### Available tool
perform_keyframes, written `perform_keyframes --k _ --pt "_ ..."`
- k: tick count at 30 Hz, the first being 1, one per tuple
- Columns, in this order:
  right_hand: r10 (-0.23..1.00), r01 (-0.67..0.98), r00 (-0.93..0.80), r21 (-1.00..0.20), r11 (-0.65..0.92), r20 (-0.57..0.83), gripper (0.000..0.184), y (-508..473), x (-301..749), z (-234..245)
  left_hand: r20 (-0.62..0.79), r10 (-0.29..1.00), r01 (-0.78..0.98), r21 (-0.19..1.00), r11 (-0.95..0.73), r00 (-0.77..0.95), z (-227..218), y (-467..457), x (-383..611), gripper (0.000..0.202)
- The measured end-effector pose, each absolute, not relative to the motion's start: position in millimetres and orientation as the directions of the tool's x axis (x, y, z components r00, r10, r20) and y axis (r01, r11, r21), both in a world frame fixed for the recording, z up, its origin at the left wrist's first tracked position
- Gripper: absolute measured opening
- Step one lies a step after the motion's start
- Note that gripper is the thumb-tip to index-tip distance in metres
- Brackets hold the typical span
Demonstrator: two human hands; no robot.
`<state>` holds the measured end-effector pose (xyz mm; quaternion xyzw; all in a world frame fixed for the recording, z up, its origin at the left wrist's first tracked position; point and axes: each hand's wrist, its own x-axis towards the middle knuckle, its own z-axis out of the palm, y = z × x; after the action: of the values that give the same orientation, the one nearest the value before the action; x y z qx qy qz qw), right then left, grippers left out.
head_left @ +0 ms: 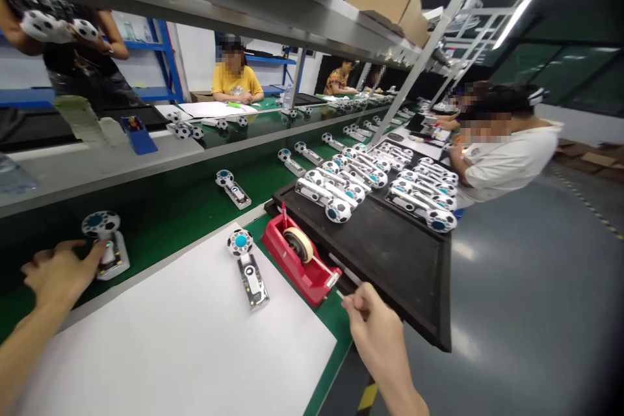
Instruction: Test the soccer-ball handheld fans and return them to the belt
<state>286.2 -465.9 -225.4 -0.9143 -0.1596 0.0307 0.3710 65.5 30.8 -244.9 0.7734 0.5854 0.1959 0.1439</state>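
Observation:
At the left, my left hand (61, 276) has its fingers spread, with the thumb against a football-patterned device (113, 253) on the green conveyor. That device has a round black-and-white head with a blue centre and a clear, flat body. My right hand (377, 331) is closed in a pinch just off the front end of a red tape dispenser (302, 260). A short pale strip of tape (340, 294) shows at its fingertips. On the white sheet (170, 344) between my hands lies another such device (251, 273), head away from me.
Right of the dispenser, a black tray (390, 260) carries rows of these devices (336, 185). More devices (233, 188) lie along the green belt (180, 188). A metal shelf (273, 19) hangs overhead. A co-worker in white (511, 149) sits at the right; others work across the line.

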Motion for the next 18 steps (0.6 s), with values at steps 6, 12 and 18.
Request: perform_keyframes --k 6,12,18 --pt "0.618 0.158 0.785 -0.950 -0.270 -0.046 0.016 -431.5 250.8 -236.0 0.176 0.708 0.499 0.594 -0.631 0.684 -226.4 -70.9 151.2 0.040" --pt "0.662 0.201 0.749 -0.958 -0.203 0.017 0.021 -388.1 241.5 -246.6 0.187 0.396 0.149 0.719 -0.678 0.899 -255.0 -150.1 214.8 0.058" --pt "0.698 0.214 0.713 -0.969 -0.125 0.067 0.022 -377.9 246.0 -244.2 0.176 0.389 0.126 0.760 -0.637 0.904 -257.1 -150.1 179.5 0.051"
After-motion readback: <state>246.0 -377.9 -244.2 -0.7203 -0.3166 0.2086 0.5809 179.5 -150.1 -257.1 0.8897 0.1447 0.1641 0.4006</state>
